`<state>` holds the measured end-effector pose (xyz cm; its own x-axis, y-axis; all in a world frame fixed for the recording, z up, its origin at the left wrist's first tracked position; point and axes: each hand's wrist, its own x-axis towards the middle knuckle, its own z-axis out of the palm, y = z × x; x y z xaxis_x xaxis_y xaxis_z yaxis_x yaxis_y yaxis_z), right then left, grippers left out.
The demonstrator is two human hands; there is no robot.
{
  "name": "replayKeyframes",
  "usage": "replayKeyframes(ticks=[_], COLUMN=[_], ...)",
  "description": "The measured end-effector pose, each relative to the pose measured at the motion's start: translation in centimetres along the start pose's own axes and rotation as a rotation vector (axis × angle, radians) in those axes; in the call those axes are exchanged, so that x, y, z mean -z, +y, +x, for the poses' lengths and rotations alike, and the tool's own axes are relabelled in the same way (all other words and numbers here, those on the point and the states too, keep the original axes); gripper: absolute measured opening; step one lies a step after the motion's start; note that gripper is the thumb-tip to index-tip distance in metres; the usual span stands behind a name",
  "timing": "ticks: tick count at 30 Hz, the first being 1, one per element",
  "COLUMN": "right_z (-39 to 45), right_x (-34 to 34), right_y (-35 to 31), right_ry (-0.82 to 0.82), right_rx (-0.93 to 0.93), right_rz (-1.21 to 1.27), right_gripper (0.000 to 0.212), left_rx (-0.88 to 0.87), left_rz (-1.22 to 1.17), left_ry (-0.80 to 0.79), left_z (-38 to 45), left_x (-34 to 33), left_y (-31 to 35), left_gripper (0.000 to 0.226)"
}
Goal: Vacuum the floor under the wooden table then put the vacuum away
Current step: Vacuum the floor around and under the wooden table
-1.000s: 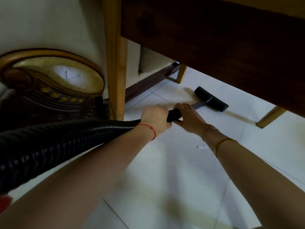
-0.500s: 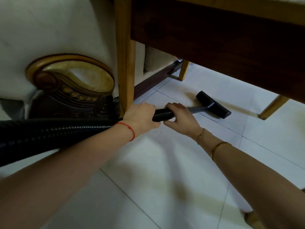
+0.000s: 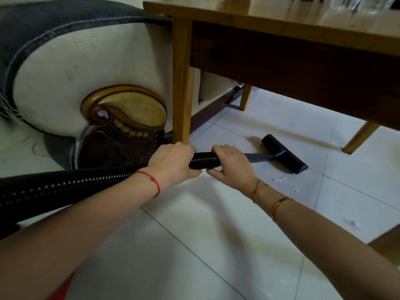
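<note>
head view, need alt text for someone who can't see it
Both hands grip a black ribbed vacuum hose, left hand behind right hand, with the flat black nozzle on the white tile floor at the edge of a wooden table. Small white scraps lie on the tiles near the nozzle, and a cream sofa arm stands to the left.

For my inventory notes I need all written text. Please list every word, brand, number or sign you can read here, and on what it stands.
None: no readable text appears anywhere.
Vacuum hose, floor nozzle: no visible label or brand.
Wooden table, sofa armrest: no writing.
</note>
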<state>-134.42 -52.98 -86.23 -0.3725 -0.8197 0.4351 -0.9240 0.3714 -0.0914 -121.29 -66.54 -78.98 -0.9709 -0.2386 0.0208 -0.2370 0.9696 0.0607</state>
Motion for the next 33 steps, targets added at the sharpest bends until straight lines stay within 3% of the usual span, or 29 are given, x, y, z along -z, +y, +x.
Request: replayKeyframes(ticks=[5,15,22,33], right_z=[-1.7,-7.7,-10.5,-8.5], right_x=[0.6,2.7,3.5,1.8], right_y=[2.1,10.7,15.1,14.1], right_ry=[0.037,-0.065,-0.115,-0.106], right_rx=[-0.067,-0.259,-0.392,-0.425], right_rz=[-0.045,-0.187,-0.106,0.052], right_gripper=[0.026,0.031,0.029,0.022], left_rx=[-0.053,-0.155,-0.186,-0.115], left_rz=[0.001,-0.016,-0.07,-0.035], left_ry=[0.006,-0.012,-0.018,-0.023], left_z=[1.8,7.6,10.4,10.4], left_x=[-0.9,-3.4,-5.5,-5.4], left_y=[2.1,11.4,16.6,14.9], left_gripper=[0.036,0.032,0.034,0.034])
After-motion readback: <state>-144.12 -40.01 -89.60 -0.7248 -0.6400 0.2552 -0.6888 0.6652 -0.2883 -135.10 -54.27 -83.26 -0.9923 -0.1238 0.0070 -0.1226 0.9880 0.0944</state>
